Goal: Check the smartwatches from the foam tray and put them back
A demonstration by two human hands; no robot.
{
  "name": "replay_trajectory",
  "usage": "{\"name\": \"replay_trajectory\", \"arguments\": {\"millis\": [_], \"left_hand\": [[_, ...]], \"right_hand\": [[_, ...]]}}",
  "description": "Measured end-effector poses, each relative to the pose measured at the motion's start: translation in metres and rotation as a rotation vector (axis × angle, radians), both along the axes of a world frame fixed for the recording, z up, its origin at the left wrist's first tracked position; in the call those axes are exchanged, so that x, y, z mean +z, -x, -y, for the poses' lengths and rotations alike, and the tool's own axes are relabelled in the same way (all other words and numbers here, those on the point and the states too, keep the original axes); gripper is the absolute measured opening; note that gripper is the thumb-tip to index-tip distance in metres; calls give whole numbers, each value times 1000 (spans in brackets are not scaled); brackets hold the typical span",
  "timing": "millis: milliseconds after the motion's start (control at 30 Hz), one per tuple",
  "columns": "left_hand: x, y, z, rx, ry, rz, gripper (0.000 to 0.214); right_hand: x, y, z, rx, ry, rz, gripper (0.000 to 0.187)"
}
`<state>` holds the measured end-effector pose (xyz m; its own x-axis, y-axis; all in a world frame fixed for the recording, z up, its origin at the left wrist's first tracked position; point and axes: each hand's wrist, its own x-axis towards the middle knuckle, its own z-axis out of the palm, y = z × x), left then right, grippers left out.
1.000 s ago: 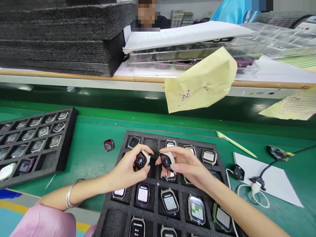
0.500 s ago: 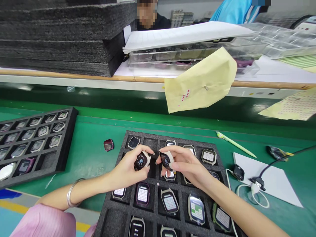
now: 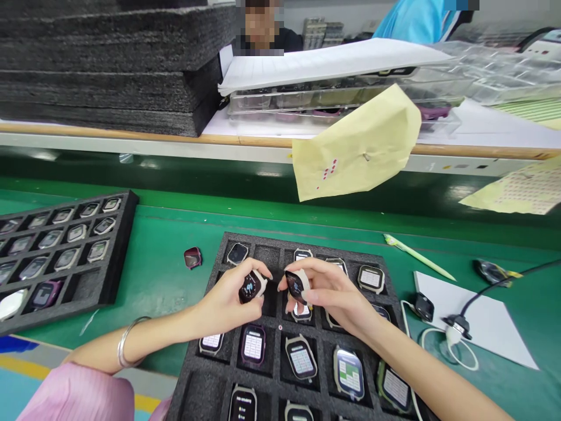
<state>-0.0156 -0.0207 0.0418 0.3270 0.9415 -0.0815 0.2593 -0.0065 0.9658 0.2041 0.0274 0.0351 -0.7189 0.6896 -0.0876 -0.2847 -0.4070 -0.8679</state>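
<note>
My left hand (image 3: 232, 289) pinches a smartwatch (image 3: 249, 287) without a strap, its dark screen lit with a small blue picture. Opposite it, my right hand (image 3: 328, 286) grips a second smartwatch (image 3: 295, 286), pale-cased and tilted, with a similar lit screen. Both are held just above a black foam tray (image 3: 280, 362). In the tray's pockets lie several more watch bodies, among them a purple-rimmed watch (image 3: 253, 345) and a silver watch (image 3: 301, 358) with white grids on their screens. My forearms and hands cover part of the tray.
Another foam tray of watches (image 3: 65, 257) lies at the left. A purple watch case (image 3: 192, 257) rests between the trays. At the right are a green pen (image 3: 418, 257), a white sheet (image 3: 495, 327) and a cable plug (image 3: 456, 327). A shelf edge (image 3: 153, 147) crosses behind; a person sits beyond it.
The watch in my right hand has shifted very slightly to the right. My left hand and its watch look almost the same.
</note>
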Motion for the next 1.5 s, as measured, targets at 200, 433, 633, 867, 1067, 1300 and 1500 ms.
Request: {"name": "replay_trajectory", "arguments": {"millis": [200,433,633,867,1067,1300,1500], "left_hand": [[0,0,1,10,15,34,32],[1,0,1,8,24,22,32],[0,0,0,11,-2,9,31],[2,2,1,12,-20,47,30],[-3,3,0,37,-21,27,31],[-6,0,-7,48,303,356,58],[4,4,-11,104,380,507,45]], "right_hand": [[2,0,0,-6,-14,-1,34],[1,0,0,-4,-11,-5,34],[0,0,0,-6,3,22,36],[2,0,2,-14,-12,47,39],[2,1,1,1,-14,49,37],[-1,3,-2,47,-28,71,47],[-4,1,-3,105,-32,29,59]]}}
